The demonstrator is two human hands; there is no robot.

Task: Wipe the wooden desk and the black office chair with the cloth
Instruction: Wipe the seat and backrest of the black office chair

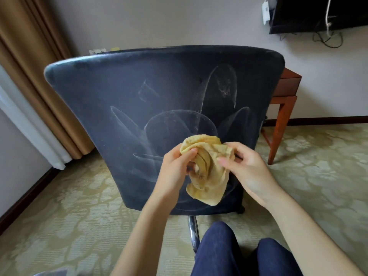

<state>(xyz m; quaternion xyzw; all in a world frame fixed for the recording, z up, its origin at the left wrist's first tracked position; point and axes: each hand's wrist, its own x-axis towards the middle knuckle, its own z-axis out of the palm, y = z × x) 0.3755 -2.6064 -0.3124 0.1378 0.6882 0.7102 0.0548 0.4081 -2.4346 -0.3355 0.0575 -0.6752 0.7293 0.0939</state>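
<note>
The back of the black office chair (123,100) fills the middle of the view, dusty and marked with pale wipe streaks. In front of its lower part I hold a crumpled yellow cloth (207,170) with both hands. My left hand (175,166) grips the cloth's left side, fingers curled into its folds. My right hand (247,168) pinches the cloth's upper right edge. Behind the chair on the right, one corner and one leg of the wooden desk (286,92) show; the rest is hidden by the chair back.
Brown curtains (33,66) hang at the left. A dark screen with dangling cables (318,14) is on the wall at upper right. Patterned carpet (69,216) lies all round. A chrome chair leg (194,234) and my knees (229,253) are below.
</note>
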